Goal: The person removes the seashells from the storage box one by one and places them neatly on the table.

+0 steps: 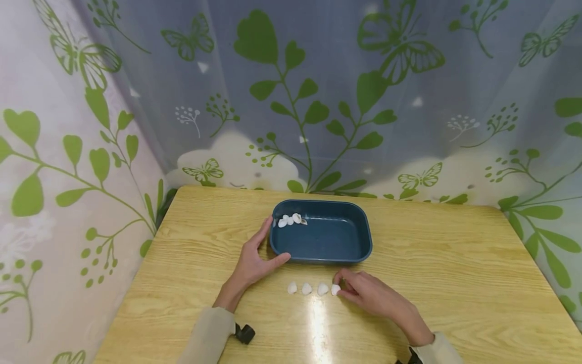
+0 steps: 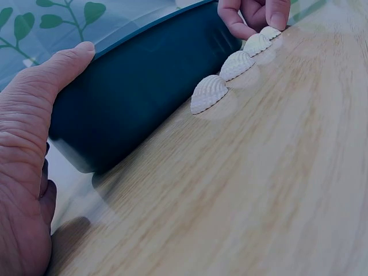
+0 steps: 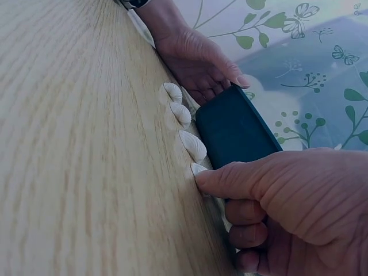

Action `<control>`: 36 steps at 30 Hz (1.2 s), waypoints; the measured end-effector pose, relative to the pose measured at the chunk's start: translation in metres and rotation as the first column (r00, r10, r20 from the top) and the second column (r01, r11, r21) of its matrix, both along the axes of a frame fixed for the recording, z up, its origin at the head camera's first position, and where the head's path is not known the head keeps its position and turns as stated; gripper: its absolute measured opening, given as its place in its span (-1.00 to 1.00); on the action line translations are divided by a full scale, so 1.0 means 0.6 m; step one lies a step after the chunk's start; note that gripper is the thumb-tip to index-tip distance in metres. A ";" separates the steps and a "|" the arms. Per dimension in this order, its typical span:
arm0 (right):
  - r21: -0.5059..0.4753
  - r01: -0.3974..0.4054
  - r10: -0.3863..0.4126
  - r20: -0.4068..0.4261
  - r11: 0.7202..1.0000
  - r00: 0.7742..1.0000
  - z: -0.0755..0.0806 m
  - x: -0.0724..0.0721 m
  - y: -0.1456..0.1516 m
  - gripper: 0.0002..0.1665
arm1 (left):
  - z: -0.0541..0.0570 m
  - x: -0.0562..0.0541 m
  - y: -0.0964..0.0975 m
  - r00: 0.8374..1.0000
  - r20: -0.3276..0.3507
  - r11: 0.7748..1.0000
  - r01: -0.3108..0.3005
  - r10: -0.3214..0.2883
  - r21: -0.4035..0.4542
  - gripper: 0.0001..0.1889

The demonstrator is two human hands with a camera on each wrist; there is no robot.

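Note:
Several white ribbed seashells lie in a row on the table, in front of a dark blue plastic basin. At the row's right end, my right hand pinches a seashell between thumb and forefinger, down at the tabletop. My left hand rests against the basin's near left corner, thumb on the front rim and fingers spread along the left side. In the left wrist view its thumb lies on the rim. Inside the basin, more white shells cluster at the far left corner.
The wooden table has a light, grained top, with a bright reflection near the front. A curtain with green leaves and butterflies hangs right behind the table's far edge and along both sides.

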State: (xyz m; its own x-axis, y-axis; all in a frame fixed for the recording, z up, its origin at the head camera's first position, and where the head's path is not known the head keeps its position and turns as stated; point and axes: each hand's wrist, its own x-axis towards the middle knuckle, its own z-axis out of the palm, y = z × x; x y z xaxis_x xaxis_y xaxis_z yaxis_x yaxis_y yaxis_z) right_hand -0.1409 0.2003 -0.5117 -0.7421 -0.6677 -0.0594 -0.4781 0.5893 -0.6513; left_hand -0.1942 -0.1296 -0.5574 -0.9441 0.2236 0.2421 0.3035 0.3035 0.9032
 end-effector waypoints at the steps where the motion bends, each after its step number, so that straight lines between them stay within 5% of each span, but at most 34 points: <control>1: -0.001 0.000 0.000 0.002 1.000 1.000 0.000 0.000 0.000 -0.93 | 0.000 0.000 0.000 1.000 0.001 1.000 -0.001 0.001 0.000 0.07; 15: 0.012 0.029 -0.029 -0.008 1.000 1.000 0.008 0.001 -0.004 -0.83 | 0.002 0.000 -0.002 1.000 0.003 1.000 0.001 -0.001 0.000 0.07; 25: -0.027 0.013 -0.015 -0.069 1.000 0.997 0.059 0.001 -0.016 -0.80 | 0.003 0.001 -0.004 1.000 0.000 1.000 0.004 -0.004 0.009 0.06; 36: -0.048 0.027 -0.034 -0.158 0.998 0.987 0.093 -0.034 -0.040 -0.79 | 0.003 0.002 -0.001 1.000 0.013 1.000 0.007 -0.008 0.011 0.06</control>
